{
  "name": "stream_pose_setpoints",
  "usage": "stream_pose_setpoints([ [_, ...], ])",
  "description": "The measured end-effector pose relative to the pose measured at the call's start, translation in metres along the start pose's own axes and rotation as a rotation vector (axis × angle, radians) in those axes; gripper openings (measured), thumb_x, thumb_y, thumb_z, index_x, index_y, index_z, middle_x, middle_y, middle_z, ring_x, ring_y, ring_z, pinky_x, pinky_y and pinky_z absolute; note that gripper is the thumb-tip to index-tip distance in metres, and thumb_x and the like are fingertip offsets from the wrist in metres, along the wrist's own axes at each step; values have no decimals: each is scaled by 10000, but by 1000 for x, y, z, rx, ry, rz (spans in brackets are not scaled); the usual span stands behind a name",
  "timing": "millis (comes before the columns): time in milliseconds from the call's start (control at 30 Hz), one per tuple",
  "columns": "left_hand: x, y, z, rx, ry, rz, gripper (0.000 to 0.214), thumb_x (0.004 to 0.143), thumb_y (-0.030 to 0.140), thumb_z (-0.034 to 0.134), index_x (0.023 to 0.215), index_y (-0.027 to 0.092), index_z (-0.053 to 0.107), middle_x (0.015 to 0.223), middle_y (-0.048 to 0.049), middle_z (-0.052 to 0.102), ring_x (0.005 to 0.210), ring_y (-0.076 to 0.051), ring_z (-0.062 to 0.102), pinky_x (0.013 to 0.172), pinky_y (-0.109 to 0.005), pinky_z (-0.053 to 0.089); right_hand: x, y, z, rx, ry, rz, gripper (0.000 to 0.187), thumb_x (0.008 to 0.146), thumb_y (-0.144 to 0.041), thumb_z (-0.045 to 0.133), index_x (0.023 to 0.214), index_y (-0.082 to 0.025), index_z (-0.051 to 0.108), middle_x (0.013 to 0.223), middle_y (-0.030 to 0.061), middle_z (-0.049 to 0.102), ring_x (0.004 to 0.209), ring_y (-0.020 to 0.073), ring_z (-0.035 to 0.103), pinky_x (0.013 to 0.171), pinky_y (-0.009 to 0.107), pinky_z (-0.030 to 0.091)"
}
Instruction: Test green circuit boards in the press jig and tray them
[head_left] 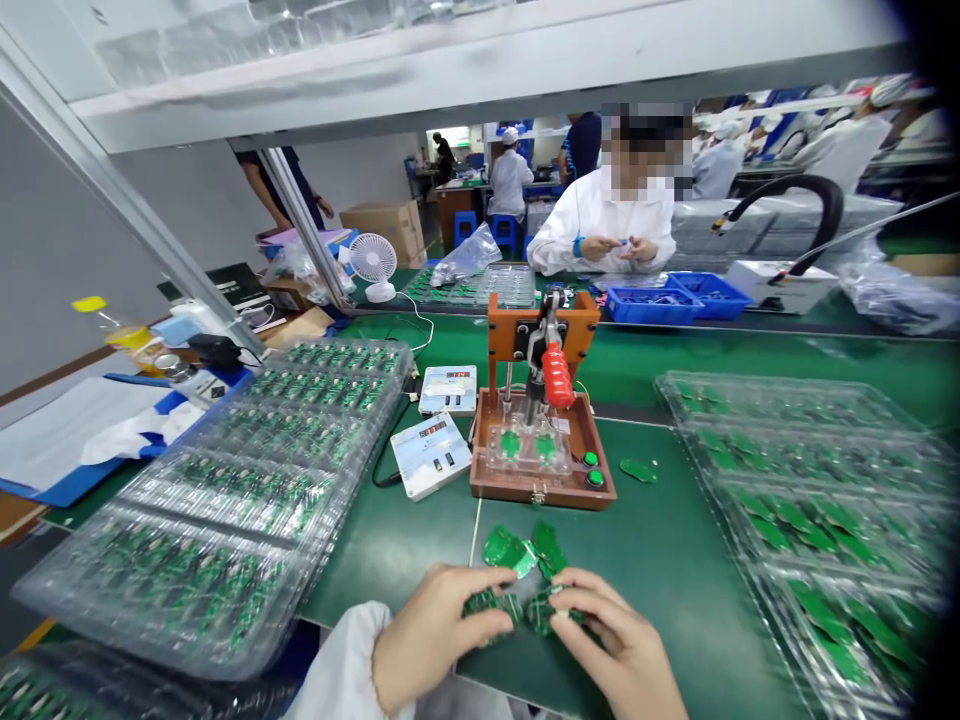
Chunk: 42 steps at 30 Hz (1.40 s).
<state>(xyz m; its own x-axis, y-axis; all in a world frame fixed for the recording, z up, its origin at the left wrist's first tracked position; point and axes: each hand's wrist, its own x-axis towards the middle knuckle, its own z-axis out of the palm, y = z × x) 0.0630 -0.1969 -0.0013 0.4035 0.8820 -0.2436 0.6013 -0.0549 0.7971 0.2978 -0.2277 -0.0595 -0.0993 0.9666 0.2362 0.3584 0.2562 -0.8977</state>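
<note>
My left hand [439, 630] and my right hand [611, 640] meet low in the view, with the fingers curled over small green circuit boards [487, 603] [541, 612] on the green mat [660, 590]. More green boards [517, 552] lie in a loose heap just beyond my fingertips, touching one another. Farther ahead stands an orange press fixture [541, 440] with a clear plate holding green boards. A single green board [637, 470] lies to its right, out of reach of my fingers.
Stacked clear trays of green boards [225, 480] fill the left, and more [795, 500] fill the right. Two white meters [431, 455] stand beside the fixture. Beyond the bench, a seated co-worker [600, 225] handles something near blue bins [675, 300].
</note>
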Motion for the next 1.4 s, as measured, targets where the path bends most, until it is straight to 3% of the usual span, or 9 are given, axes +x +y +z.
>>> stream_pose_setpoints([
  [133, 23, -23, -12, 285, 337, 275, 192, 978, 218, 633, 1127, 209, 755, 1104, -44, 780, 999, -254, 719, 903, -383, 575, 21, 8, -26, -380, 182, -201, 157, 975, -337, 618, 1011, -277, 758, 1110, 52, 743, 1000, 193, 749, 903, 262, 616],
  [267, 45, -41, -7, 458, 488, 488, 219, 1028, 221, 528, 1095, 166, 729, 1009, -67, 770, 922, -249, 703, 815, -397, 604, 35, 16, -34, -648, 106, -408, 229, 1016, -210, 498, 1083, -236, 715, 1133, 69, 732, 1042, 222, 727, 907, 352, 628],
  [500, 33, -37, -4, 368, 415, 428, 373, 901, 400, 745, 1208, 192, 700, 1186, -96, 733, 1090, -282, 675, 933, -443, 601, 26, 13, -31, -605, -59, -383, 202, 1019, -221, 508, 1069, -275, 696, 1208, 45, 718, 1168, 232, 682, 956, 411, 624],
  [800, 11, -46, 0, 366, 342, 383, 267, 1010, 316, 587, 1235, 248, 713, 1300, -94, 672, 1174, -273, 623, 996, -443, 565, 25, 0, -40, -502, -32, -318, 146, 976, -332, 630, 1092, -292, 710, 1176, 37, 740, 1156, 245, 692, 946, 418, 625],
  [933, 18, -31, -2, 323, 396, 404, 256, 1026, 315, 555, 1230, 243, 692, 1236, -97, 679, 1131, -254, 629, 958, -411, 555, 62, -42, -39, -382, 179, -386, 221, 984, -217, 598, 1185, -269, 674, 1204, 60, 724, 1161, 217, 682, 984, 379, 595],
  [1033, 31, -23, -5, 234, 514, 459, 151, 1017, 287, 551, 969, 198, 662, 936, -57, 680, 846, -181, 648, 756, -303, 540, 105, -76, -34, -319, 366, -496, 435, 977, -202, 597, 1403, -276, 551, 1362, 96, 645, 1282, 245, 612, 1058, 439, 553],
  [1167, 45, -29, 0, 117, 762, 559, 397, 967, 231, 591, 649, 216, 353, 588, 59, 421, 496, -91, 416, 510, -231, 352, 158, -96, -25, -309, 395, -725, 613, 996, -270, 570, 1567, -284, 349, 1525, 113, 510, 1440, 282, 468, 1158, 522, 465],
  [1267, 47, -39, 4, 98, 843, 570, 494, 960, 183, 580, 619, 209, 224, 537, 78, 281, 451, -76, 321, 484, -237, 274, 182, -93, -19, -303, 400, -835, 540, 1021, -284, 524, 1542, -275, 383, 1503, 117, 527, 1434, 272, 471, 1160, 524, 455],
  [1400, 43, -43, 4, 87, 789, 552, 507, 967, 176, 551, 621, 203, 182, 534, 74, 247, 449, -74, 297, 485, -237, 259, 192, -94, -20, -320, 492, -957, 362, 1047, -321, 477, 1400, -256, 526, 1316, 112, 656, 1288, 259, 586, 1069, 501, 509],
])
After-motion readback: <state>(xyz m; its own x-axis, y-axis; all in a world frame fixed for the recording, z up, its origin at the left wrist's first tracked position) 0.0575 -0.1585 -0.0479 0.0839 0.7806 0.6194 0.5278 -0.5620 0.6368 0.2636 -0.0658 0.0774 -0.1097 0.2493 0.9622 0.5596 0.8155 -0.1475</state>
